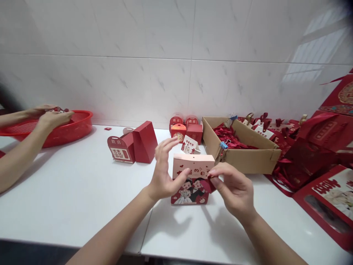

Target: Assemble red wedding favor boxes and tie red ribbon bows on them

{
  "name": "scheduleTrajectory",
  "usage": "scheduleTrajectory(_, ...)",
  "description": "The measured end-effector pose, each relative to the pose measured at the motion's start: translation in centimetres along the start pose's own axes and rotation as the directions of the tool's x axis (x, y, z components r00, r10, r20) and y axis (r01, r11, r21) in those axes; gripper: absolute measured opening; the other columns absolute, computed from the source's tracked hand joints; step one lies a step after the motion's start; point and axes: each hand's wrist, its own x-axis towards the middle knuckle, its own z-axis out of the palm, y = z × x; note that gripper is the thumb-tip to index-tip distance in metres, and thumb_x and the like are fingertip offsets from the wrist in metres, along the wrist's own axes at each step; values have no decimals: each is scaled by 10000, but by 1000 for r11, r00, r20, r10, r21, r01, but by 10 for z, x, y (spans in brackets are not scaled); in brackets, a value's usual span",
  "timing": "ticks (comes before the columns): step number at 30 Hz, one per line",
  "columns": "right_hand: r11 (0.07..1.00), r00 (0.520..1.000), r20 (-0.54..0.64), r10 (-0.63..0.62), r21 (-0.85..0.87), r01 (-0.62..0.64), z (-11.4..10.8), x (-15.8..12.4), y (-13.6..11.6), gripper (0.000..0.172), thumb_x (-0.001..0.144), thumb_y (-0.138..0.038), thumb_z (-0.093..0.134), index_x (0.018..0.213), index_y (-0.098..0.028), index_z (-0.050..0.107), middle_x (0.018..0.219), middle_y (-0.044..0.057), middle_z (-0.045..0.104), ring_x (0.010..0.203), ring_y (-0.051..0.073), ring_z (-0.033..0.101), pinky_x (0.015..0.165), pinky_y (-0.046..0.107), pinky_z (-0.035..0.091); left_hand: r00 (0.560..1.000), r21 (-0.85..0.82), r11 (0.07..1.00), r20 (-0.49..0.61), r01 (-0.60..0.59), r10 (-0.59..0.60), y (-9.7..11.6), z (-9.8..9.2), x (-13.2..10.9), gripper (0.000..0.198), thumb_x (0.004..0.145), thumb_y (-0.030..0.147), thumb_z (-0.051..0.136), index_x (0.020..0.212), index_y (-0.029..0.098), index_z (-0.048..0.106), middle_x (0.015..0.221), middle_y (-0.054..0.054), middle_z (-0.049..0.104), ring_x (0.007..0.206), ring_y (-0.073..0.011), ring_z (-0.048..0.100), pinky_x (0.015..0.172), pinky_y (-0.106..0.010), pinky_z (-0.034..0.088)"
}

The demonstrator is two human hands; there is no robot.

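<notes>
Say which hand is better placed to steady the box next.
Probably the left hand: it looks empty and open, its thumb in front of the box; whether it touches is unclear. The right hand, at the box's right edge, is busy pinching what looks like red ribbon.
</notes>
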Motion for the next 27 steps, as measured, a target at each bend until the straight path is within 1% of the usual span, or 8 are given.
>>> scheduleTrajectory(4, 998, 992, -111, 61, -2, -62, -1, 5, 9, 100, 836, -184, 592, 893, -239, 653, 848, 50, 650, 799, 190, 599, 711, 340, 493, 956, -238, 940, 223, 245, -192, -12, 10, 7, 575, 784, 138, 492, 1330, 188, 318, 1066, -101, 631, 996, -211, 606, 842, -371, 495)
scheduleTrajectory(8, 996, 995, -98, 2, -92, -11, 3, 8, 14, 131, 835, -163, 586, 908, -251, 649, 831, 37, 650, 811, 190, 580, 759, 364, 458, 975, -230, 949, 113, 213, -192, -18, 22, 3, 277, 728, 63, 489, 957, 180, 593, 876, -41, 660, 829, -163, 641, 732, -288, 524)
scheduleTrajectory(10, 981, 995, -79, -53, -192, 37, 3, 9, 14, 152, 828, -150, 589, 907, -260, 657, 804, 29, 630, 768, 181, 562, 740, 368, 439, 981, -241, 953, 101, 185, -165, -16, 23, 0, 201, 706, 48, 481, 801, 175, 605, 802, -30, 662, 765, -152, 644, 689, -275, 528)
scheduleTrajectory(13, 912, 987, -62, -147, -395, 111, 3, 9, 13, 137, 798, -173, 626, 863, -270, 696, 898, 49, 589, 856, 207, 542, 768, 392, 420, 983, -251, 954, 125, 165, -137, -11, 22, -3, 172, 677, 54, 485, 761, 174, 575, 738, -23, 640, 675, -141, 613, 621, -272, 513)
scheduleTrajectory(17, 860, 988, -24, -151, -495, 120, 4, 10, 16, 151, 803, -175, 623, 839, -289, 715, 1148, 59, 526, 1079, 253, 483, 885, 451, 385, 984, -260, 961, 170, 91, -47, -8, 18, -6, 128, 709, 90, 492, 789, 179, 536, 684, -9, 576, 612, -129, 541, 573, -268, 472)
scheduleTrajectory(22, 878, 992, 3, -123, -466, 110, 6, 10, 21, 160, 814, -150, 593, 854, -270, 691, 1085, 69, 584, 1116, 269, 489, 912, 480, 390, 979, -247, 969, 192, -14, 63, -2, 19, -13, 237, 816, 74, 432, 996, 195, 527, 837, -43, 611, 708, -136, 588, 615, -259, 490)
scheduleTrajectory(25, 913, 996, -32, -79, -404, 59, 8, 9, 21, 143, 806, -159, 599, 876, -260, 672, 1150, 80, 553, 1111, 263, 497, 909, 458, 414, 984, -218, 976, 176, 3, 36, -2, 22, -20, 307, 860, 94, 410, 1135, 216, 470, 934, -60, 606, 764, -141, 599, 649, -265, 503)
scheduleTrajectory(27, 945, 997, -74, -22, -327, -3, 8, 8, 21, 238, 797, -182, 615, 1023, -258, 618, 1173, 86, 538, 1112, 249, 503, 923, 429, 418, 992, -213, 977, 123, 25, 2, -3, 24, -25, 323, 870, 124, 423, 1175, 227, 430, 970, -68, 586, 778, -148, 597, 668, -286, 509)
